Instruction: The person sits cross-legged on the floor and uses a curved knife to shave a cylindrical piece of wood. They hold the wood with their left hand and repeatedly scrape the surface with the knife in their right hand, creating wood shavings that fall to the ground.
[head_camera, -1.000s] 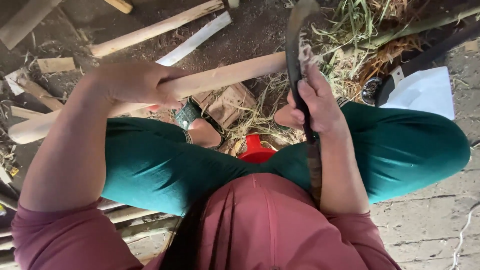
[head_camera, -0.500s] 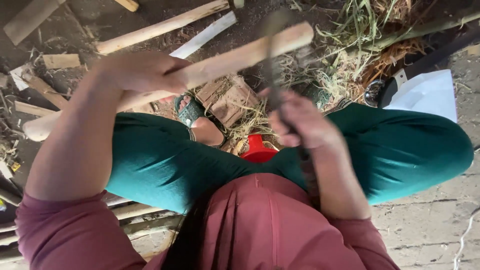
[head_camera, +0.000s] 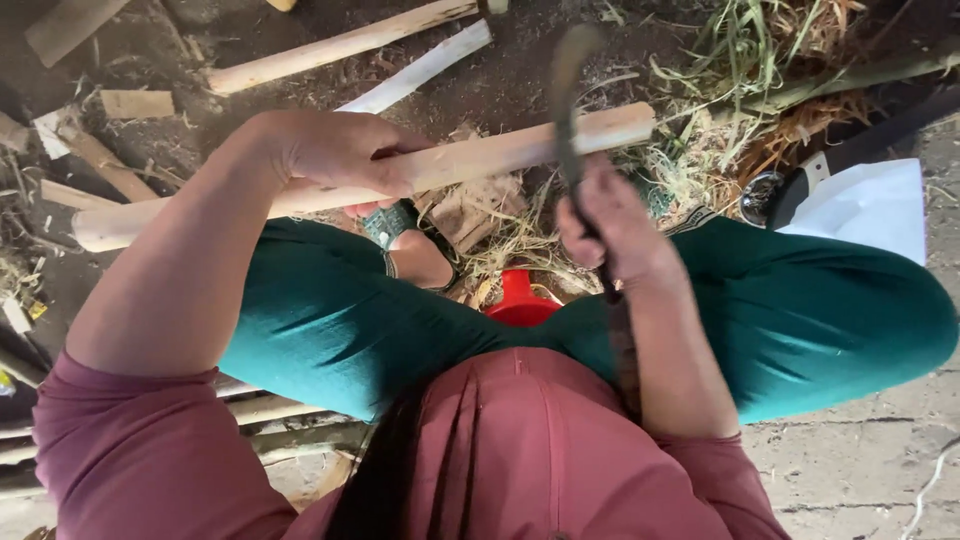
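My left hand (head_camera: 335, 155) grips a long pale peeled wooden stick (head_camera: 500, 150) near its middle and holds it level over my knees. My right hand (head_camera: 615, 230) is closed on the handle of a dark curved blade (head_camera: 565, 90). The blade stands upright and crosses the stick near its right end. I sit low with both knees, in green trousers (head_camera: 800, 310), spread apart. My left foot in a sandal (head_camera: 415, 245) shows between them.
Other peeled sticks (head_camera: 340, 45) and wood offcuts (head_camera: 135, 103) lie on the dark ground ahead. Straw and shavings (head_camera: 700, 160) spread at upper right. A white sheet (head_camera: 870, 205) lies to the right, a red object (head_camera: 520, 300) between my knees.
The stick has tilted and dropped back toward level. My right hand has brought the blade from right of the stick's end leftward onto the stick near that end.
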